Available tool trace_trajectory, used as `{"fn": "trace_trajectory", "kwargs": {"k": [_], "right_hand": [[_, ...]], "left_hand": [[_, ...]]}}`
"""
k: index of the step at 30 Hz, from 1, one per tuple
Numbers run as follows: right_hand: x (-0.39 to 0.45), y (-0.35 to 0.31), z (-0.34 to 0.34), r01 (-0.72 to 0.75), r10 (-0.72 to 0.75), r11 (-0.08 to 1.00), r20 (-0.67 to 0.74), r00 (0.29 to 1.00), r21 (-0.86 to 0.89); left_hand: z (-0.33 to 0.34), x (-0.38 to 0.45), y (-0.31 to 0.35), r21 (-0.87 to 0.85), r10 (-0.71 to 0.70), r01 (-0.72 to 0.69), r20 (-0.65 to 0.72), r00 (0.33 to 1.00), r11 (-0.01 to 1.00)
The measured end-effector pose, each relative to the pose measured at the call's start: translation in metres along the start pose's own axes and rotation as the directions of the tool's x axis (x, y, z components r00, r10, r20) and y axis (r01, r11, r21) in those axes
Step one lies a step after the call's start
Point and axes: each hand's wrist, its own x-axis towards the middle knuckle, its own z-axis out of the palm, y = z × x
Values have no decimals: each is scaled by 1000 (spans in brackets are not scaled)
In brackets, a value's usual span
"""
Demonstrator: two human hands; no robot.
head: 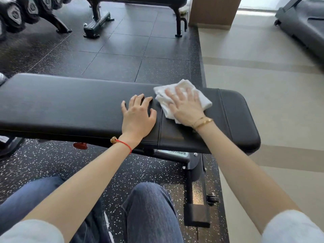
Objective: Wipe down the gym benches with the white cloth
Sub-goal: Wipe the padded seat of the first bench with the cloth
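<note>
A long black padded gym bench (pixel 70 106) runs across the view in front of me. A folded white cloth (pixel 203 99) lies on its right seat section, near the seam between the two pads. My right hand (pixel 185 106) presses flat on the cloth with straight, spread fingers. My left hand (pixel 137 115) rests on the bare pad just left of the seam, fingers spread and slightly bent, holding nothing. The two hands are close together but apart.
A second black bench (pixel 140 0) stands at the back on the dark rubber floor, beside a dumbbell rack (pixel 21 13) at the top left. A treadmill (pixel 301 23) sits on the beige floor at the top right. My knees are below the bench.
</note>
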Motion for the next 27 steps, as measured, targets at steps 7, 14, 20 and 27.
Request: {"fn": "trace_trajectory", "kwargs": {"k": [7, 14, 20, 27], "right_hand": [[-39, 84, -2, -91, 93, 993, 25, 995, -80], [36, 39, -8, -193, 192, 981, -28, 981, -38], [6, -16, 9, 57, -57, 998, -6, 998, 36], [29, 8, -6, -136, 133, 987, 47, 990, 88]], "left_hand": [[1, -1, 0, -15, -1, 1, 2, 1000, 1000], [-1, 0, 3, -30, -22, 22, -7, 1000, 999], [-7, -2, -2, -155, -57, 53, -25, 998, 987], [-29, 3, -50, -2, -44, 44, -19, 999, 999]]}}
